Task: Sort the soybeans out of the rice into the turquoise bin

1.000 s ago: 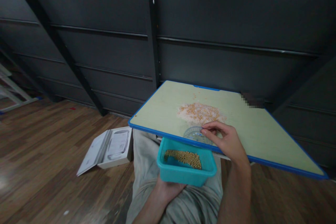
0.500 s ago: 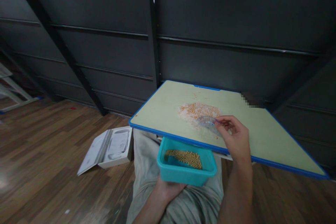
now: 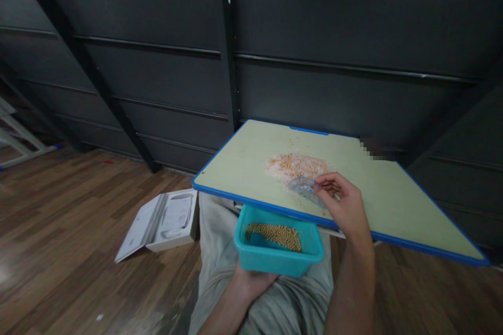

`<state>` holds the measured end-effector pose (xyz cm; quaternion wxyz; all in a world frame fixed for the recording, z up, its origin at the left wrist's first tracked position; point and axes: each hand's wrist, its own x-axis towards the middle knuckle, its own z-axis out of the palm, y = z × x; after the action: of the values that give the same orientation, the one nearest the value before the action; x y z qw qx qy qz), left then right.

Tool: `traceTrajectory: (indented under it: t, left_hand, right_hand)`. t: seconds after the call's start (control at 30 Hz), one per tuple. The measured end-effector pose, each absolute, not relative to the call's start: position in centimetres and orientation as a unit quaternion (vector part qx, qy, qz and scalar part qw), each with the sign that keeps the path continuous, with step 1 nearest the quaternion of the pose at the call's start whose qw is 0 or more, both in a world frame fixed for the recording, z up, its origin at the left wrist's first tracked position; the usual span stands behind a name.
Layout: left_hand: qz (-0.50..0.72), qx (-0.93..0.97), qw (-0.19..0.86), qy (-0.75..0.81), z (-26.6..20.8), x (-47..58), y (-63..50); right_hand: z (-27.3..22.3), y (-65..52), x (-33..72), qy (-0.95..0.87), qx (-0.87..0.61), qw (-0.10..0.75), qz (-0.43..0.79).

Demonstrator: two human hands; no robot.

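My right hand [image 3: 341, 200] pinches a clear plastic protractor [image 3: 302, 185], its curved edge towards the pile. The protractor is low over the pale board [image 3: 231, 167], at the near side of a heap of white grains mixed with yellow soybeans [image 3: 296, 166]. Whether it touches the board I cannot tell. My left hand [image 3: 253, 281] supports a turquoise plastic tub [image 3: 271, 266] from below, in front of the board's near edge; its fingers are mostly hidden under the tub. Inside the tub lie many soybeans [image 3: 288, 237], gathered towards the far side.
A blue rim [image 3: 243, 200] runs round the board, which sits over my knees. On the wooden floor [image 3: 86, 220] at left lies an opened white box [image 3: 173, 243]. Dark panelling [image 3: 176, 81] stands behind the board. A few loose beans [image 3: 291, 143] are scattered beyond the heap.
My right hand has moved slightly left with the protractor, along the near side of the heap. The left hand and the tub have stayed almost still.
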<state>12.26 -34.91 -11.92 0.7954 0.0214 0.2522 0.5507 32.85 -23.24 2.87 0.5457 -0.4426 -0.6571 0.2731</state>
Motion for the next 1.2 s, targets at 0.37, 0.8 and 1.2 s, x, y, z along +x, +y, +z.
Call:
traceTrajectory:
  t: [0.37,0.8,1.2]
  left_hand:
    - [0.548,0.045,0.799,0.241,-11.8,12.2,-35.2]
    - [0.545,0.039,0.804,0.236,-12.7,11.9,-35.1]
    - [0.553,0.02,0.806,0.211,-12.9,12.0,-34.9]
  right_hand:
    - [3.5,-23.8,33.1,-0.671,-0.447,0.539,0.242]
    - [4.8,-25.8,35.3,-0.687,-0.446,0.509,0.266]
    - [4.5,-25.9,34.2,-0.679,-0.42,0.513,0.317]
